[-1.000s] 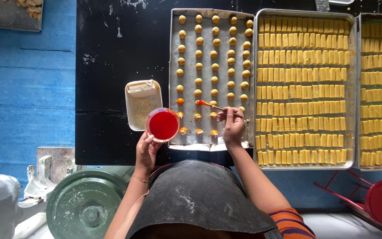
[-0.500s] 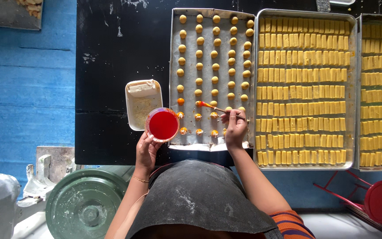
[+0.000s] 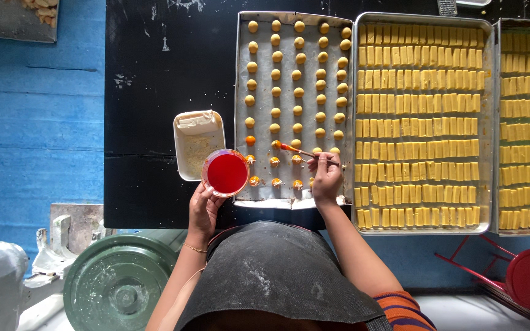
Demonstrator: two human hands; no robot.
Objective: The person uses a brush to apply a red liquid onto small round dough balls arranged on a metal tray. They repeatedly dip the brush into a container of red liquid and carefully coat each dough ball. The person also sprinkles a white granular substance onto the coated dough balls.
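The near edge of the tray of dough balls (image 3: 294, 104) is hidden behind the person's dark head covering (image 3: 277, 276), which also hides the face and shoulders. Right of that tray, beyond the middle one, the third tray of dough strips (image 3: 529, 122) is cut off by the picture's right edge. The brush (image 3: 295, 149) over the balls is too thin to make out its bristles. The right hand (image 3: 326, 178) covers its handle end.

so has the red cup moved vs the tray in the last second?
No. The red cup in the left hand sits at the same spot by the near-left corner of the dough-ball tray, beside the white container.
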